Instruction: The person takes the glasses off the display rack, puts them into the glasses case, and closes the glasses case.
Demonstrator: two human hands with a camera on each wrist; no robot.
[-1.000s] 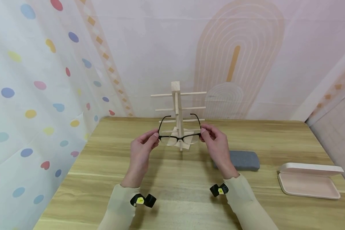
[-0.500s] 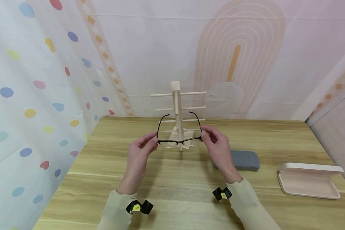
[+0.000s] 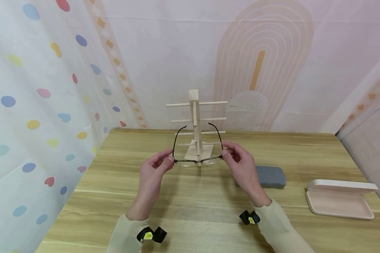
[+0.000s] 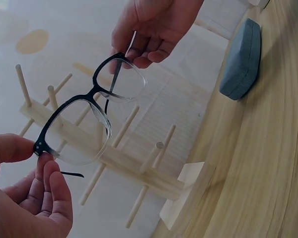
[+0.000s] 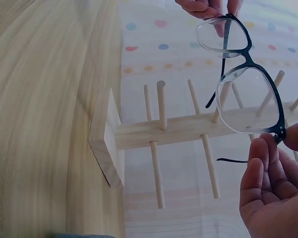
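A pair of eyeglasses (image 3: pixel 198 161) with a black upper frame and clear lower rims is held in the air, its temples unfolded and pointing away toward a wooden glasses stand (image 3: pixel 194 96). My left hand (image 3: pixel 153 172) pinches the frame's left hinge corner between thumb and fingers. At the opposite corner my right hand (image 3: pixel 240 165) pinches the frame the same way. Several thin pegs cross the stand's upright post, and the glasses are in front of its lower pegs. In the left wrist view the lenses (image 4: pixel 77 131) appear apart from the pegs.
A grey-blue glasses case (image 3: pixel 270 176) lies shut on the wooden table (image 3: pixel 196 218), partly behind my right hand. Farther right, a pale pink glasses case (image 3: pixel 340 203) lies with its lid raised. A patterned curtain (image 3: pixel 158 52) hangs behind the stand and along the left.
The glasses have moved slightly down and closer to me, with both hands still gripping them. Their front has tilted, so the lenses look narrower from above. The stand and cases stay in place.
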